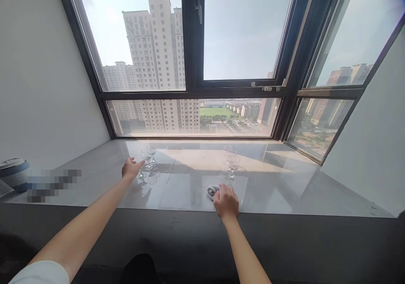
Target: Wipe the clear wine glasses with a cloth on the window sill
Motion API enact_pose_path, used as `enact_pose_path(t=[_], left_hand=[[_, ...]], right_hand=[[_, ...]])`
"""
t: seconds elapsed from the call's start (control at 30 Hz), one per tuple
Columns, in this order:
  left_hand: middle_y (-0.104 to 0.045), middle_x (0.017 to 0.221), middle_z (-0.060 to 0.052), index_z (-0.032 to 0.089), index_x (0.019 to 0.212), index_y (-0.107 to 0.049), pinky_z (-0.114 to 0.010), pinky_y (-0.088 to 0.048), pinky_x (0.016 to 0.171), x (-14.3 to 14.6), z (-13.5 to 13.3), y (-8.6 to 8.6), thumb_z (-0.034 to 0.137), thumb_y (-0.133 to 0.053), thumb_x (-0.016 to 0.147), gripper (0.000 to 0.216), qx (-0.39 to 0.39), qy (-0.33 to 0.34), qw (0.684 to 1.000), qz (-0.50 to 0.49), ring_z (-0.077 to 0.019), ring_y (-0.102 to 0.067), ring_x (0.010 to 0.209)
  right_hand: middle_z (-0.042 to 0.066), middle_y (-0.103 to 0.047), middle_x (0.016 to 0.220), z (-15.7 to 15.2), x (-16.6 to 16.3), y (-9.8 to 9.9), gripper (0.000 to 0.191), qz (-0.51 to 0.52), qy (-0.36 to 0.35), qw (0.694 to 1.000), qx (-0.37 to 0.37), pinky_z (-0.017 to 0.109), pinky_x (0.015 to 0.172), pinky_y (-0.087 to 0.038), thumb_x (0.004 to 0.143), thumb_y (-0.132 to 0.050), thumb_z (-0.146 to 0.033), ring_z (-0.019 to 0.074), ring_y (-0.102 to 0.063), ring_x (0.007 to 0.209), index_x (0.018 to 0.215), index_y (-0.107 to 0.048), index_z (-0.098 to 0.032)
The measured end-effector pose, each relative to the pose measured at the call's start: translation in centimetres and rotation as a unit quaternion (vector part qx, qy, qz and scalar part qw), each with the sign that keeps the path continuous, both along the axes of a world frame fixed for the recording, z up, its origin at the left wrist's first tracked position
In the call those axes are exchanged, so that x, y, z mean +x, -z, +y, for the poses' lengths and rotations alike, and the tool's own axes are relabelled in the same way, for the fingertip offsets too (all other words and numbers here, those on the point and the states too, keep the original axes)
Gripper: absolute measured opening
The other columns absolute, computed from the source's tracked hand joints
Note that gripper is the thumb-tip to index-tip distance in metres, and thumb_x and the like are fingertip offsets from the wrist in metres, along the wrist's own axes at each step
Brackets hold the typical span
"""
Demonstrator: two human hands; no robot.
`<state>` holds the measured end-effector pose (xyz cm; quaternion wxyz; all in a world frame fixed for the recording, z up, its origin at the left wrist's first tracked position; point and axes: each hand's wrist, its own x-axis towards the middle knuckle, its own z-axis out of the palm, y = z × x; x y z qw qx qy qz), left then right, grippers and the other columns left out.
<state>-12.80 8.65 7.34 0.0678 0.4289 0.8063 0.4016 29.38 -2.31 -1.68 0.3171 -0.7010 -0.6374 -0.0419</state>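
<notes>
My left hand (132,168) is closed around the bowl of a clear stemmed glass (141,175), partly hidden by the fingers; its foot is near the sill surface. Just beyond it, two more stemmed glasses (147,157) stand upright. My right hand (227,199) grips a rolled grey-white cloth (212,191) that lies against the sill near its front edge. Behind that hand stands another group of clear stemmed glasses (232,166), overlapping so that I cannot tell them all apart.
The glossy grey tiled window sill (190,191) reflects the glasses and has a front edge close to me. A grey-blue round container (14,174) sits at the far left, beside a blurred patch. Dark-framed windows (190,95) rise behind, with white walls on both sides.
</notes>
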Motion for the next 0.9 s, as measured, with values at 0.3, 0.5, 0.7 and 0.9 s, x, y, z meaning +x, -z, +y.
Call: enact_pose_path(t=[0.3, 0.5, 0.7, 0.9], left_hand=[[-0.052, 0.134, -0.017, 0.015, 0.138, -0.032, -0.039, -0.046, 0.095, 0.6, 0.7, 0.1, 0.063, -0.07, 0.061, 0.099, 0.012, 0.012, 1.0, -0.015, -0.0311, -0.054, 0.119], [-0.043, 0.136, -0.025, 0.007, 0.143, -0.025, -0.048, -0.042, 0.097, 1.5, -3.6, 3.3, 0.066, -0.055, 0.072, 0.097, 0.015, -0.019, 0.993, 0.115, -0.0392, -0.045, 0.125], [-0.055, 0.124, -0.016, 0.015, 0.126, -0.049, -0.044, -0.039, 0.098, 2.4, -8.2, 7.9, 0.043, -0.038, 0.088, 0.049, 0.012, 0.03, 0.967, 0.252, -0.0313, -0.051, 0.115], [-0.061, 0.113, -0.012, 0.017, 0.109, -0.057, -0.039, -0.04, 0.093, 2.9, -8.7, 8.6, 0.041, -0.04, 0.088, 0.036, 0.035, -0.002, 0.972, 0.233, -0.027, -0.055, 0.103]], right_hand=[[0.006, -0.063, 0.099, 0.0, -0.1, 0.0, 0.02, 0.012, 0.002, 1.0, 0.01, 0.031, 0.078, -0.035, 0.09, -0.043, -0.025, 0.0222, -0.053, 0.099, 0.104, -0.057, -0.02], [0.01, -0.062, 0.107, 0.1, 0.1, 0.5, 0.034, 0.04, -0.006, 0.999, 0.03, 0.033, 0.08, -0.038, 0.091, -0.042, -0.038, 0.0242, -0.054, 0.102, 0.116, -0.053, -0.018], [0.013, -0.057, 0.119, 0.1, 0.5, 1.2, 0.048, 0.064, -0.025, 0.992, 0.109, 0.041, 0.09, -0.037, 0.09, -0.039, -0.051, 0.029, -0.05, 0.112, 0.124, -0.047, -0.017], [0.016, -0.056, 0.117, 1.5, 1.7, -0.7, 0.059, 0.148, 0.07, 0.962, 0.22, 0.044, 0.095, -0.037, 0.086, -0.041, -0.058, 0.0317, -0.049, 0.111, 0.123, -0.047, -0.014]])
